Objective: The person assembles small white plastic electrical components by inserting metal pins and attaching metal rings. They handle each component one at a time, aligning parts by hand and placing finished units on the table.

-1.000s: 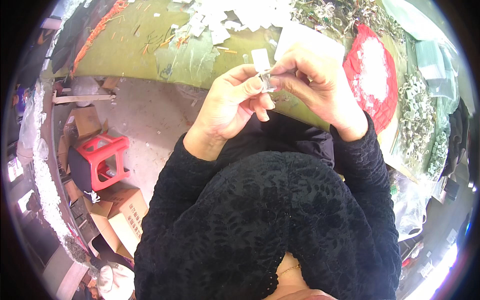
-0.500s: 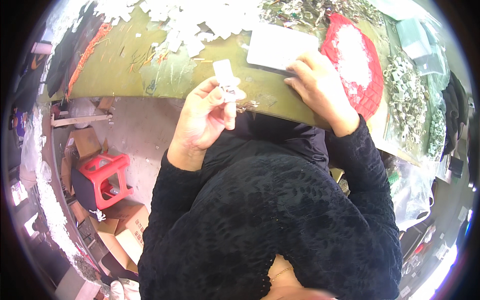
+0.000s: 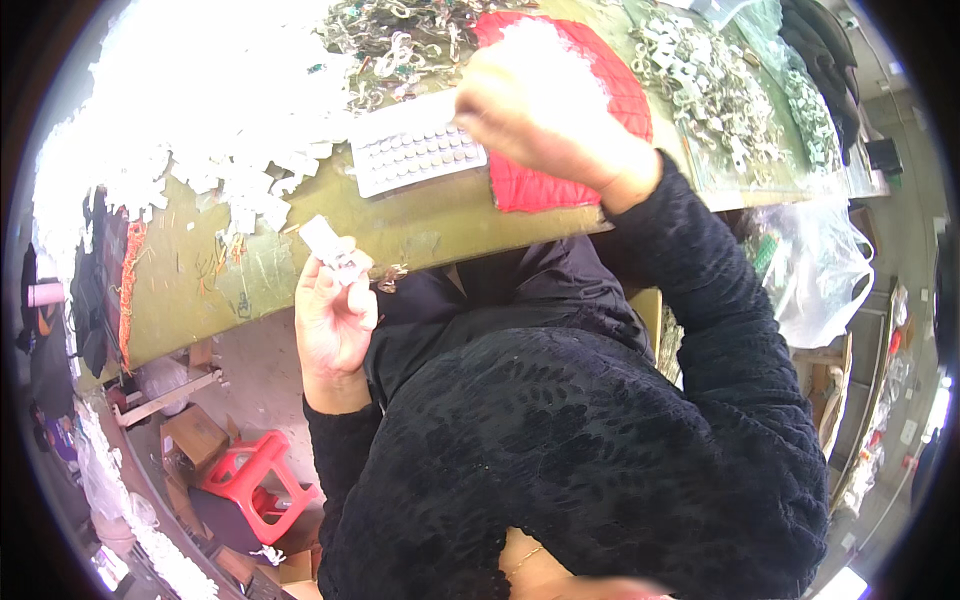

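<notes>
Between thumb and fingers, my left hand (image 3: 335, 325) pinches a small white card (image 3: 320, 236) with a tiny piece at its lower end, too small to make out. The card is held up near the table's front edge. My right hand (image 3: 525, 115) is over the left part of a red quilted cloth (image 3: 630, 125), just beside a white tray (image 3: 372, 178). Its fingers are curled under and washed out by glare, so any hold is hidden. Rows of small round silvery pieces (image 3: 432, 150) fill the tray. Small clear or whitish items (image 3: 568, 62) lie heaped on the cloth.
White cards (image 3: 250, 190) are spread over the table's left. Metal clasps (image 3: 395, 50) lie behind the tray, and tagged metal pieces (image 3: 710, 90) at right. A clear plastic bag (image 3: 825, 265) hangs at the right edge. A red stool (image 3: 262, 485) stands below left.
My right hand has moved from the tray's near right corner to above the red cloth. The view has shifted to the right. My left hand still pinches the card.
</notes>
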Tool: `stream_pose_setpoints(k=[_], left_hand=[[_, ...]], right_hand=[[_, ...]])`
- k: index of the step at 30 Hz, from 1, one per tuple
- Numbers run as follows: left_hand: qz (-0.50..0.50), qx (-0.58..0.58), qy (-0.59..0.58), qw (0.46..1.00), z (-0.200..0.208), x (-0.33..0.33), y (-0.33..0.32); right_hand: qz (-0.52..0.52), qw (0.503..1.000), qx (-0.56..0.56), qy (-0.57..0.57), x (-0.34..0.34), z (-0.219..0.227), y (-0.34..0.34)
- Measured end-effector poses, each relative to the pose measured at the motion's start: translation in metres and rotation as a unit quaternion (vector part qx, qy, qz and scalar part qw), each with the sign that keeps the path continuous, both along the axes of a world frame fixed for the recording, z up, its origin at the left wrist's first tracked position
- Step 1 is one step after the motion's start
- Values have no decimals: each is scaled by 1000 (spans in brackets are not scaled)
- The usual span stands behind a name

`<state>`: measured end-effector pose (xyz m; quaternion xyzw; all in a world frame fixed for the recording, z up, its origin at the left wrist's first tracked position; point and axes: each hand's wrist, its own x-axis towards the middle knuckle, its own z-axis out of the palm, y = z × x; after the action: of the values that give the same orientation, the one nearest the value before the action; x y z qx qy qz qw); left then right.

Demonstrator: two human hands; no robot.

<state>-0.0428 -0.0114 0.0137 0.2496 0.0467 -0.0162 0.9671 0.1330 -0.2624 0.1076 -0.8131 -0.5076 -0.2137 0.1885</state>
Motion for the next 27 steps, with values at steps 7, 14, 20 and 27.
stream_pose_setpoints(k=[7,14,20,27], left_hand=[[-75,-27,13,997,-5,14,-15],[-226,-66,-1,972,-14,27,-34],[-252,-85,-1,964,-10,6,-43],[-212,-41,-13,976,2,-29,-45]], right_hand=[[-304,928,209,-50,-32,62,-149],[-723,623,132,-267,-205,48,-429],[-873,467,25,-138,-413,-71,-551],[-800,566,-26,-200,-351,-96,-544]])
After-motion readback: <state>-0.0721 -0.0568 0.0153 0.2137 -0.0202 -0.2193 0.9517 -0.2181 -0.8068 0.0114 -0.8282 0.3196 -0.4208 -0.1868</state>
